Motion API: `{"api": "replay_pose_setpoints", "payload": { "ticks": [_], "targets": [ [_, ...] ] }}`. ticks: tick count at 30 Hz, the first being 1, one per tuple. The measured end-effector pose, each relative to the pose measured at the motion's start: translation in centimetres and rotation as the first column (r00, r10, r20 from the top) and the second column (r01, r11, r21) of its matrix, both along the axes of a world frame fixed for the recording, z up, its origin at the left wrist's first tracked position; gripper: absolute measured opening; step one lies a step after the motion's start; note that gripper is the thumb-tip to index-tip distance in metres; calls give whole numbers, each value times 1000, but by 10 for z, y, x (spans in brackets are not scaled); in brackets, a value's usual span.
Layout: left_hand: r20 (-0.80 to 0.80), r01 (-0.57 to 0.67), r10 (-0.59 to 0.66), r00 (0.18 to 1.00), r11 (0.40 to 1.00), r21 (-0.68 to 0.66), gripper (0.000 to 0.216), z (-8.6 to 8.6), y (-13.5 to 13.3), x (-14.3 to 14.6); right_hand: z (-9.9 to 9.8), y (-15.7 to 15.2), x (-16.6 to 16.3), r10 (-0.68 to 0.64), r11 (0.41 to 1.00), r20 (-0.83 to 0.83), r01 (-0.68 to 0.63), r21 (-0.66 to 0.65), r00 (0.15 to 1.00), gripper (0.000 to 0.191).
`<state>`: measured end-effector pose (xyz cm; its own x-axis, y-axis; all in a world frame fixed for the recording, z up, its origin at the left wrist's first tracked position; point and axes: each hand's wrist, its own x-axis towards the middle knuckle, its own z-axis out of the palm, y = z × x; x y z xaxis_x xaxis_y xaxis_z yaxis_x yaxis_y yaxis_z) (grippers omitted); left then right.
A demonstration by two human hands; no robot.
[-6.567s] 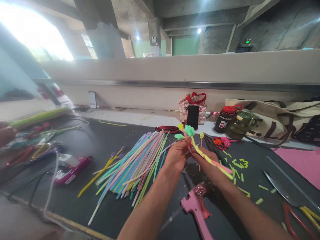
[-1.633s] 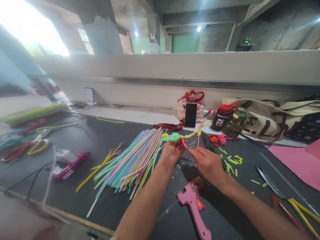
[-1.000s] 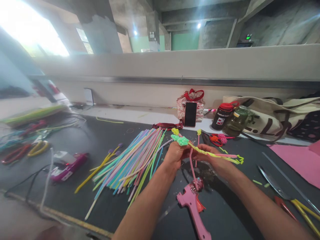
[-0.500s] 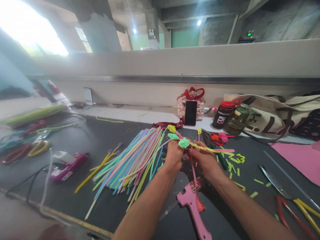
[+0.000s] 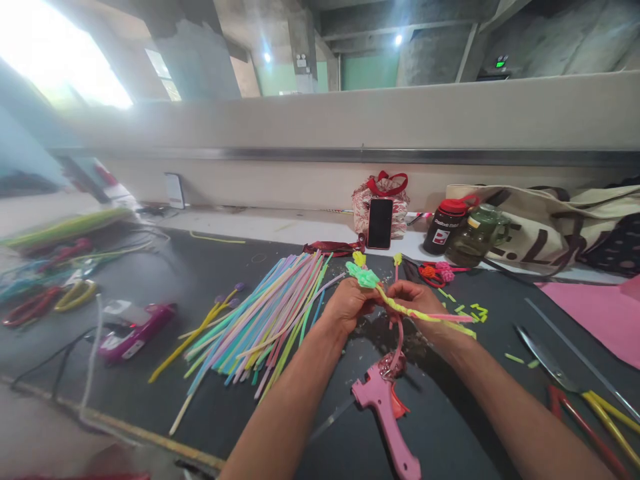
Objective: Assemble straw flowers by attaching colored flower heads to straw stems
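Near the middle of the dark table, my left hand (image 5: 351,303) is closed on a pipe cleaner flower (image 5: 363,275) just below its mint-green petals. My right hand (image 5: 411,299) has its fingers closed on the twisted yellow and pink stem (image 5: 400,307), whose free ends point right. A pink pipe cleaner (image 5: 399,337) curves down from between the hands towards the tip of a pink glue gun (image 5: 384,403); where its upper end goes is hidden by the fingers. Left of my hands lies a fanned pile of pastel pipe cleaners (image 5: 273,313).
Scissors with red and yellow handles (image 5: 565,380) and a steel ruler (image 5: 580,353) lie right. Yellow-green clippings (image 5: 475,312) are scattered nearby. Behind stand a phone (image 5: 380,223) and bottles (image 5: 445,227). A purple glue gun (image 5: 137,333) with a cord sits left.
The flower has tilted, its green petals moving left and up while the stem ends have dropped. My right hand has risen slightly and shifted right, and the pink pipe cleaner now bends more.
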<state>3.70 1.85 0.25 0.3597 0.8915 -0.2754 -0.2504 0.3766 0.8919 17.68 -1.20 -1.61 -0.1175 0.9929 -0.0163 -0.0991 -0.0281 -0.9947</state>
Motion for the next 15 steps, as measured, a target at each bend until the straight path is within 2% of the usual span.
{"api": "replay_pose_setpoints", "payload": {
  "ticks": [5,7,11,15],
  "targets": [
    [-60,86,-83,995,995,50,10,7,-3,-5,9,-2,7,154,975,-10,-153,-161,988,18],
    [-104,97,-88,991,991,91,9,10,-4,-6,14,-4,8,172,966,-27,-174,-191,985,17],
    [-210,96,-48,977,970,224,6,13,-3,-6,23,-6,9,147,967,-23,-148,-206,989,15],
    [-245,73,8,970,944,321,6,10,3,-2,25,-6,11,145,980,102,-128,-155,984,14]
  ]
}}
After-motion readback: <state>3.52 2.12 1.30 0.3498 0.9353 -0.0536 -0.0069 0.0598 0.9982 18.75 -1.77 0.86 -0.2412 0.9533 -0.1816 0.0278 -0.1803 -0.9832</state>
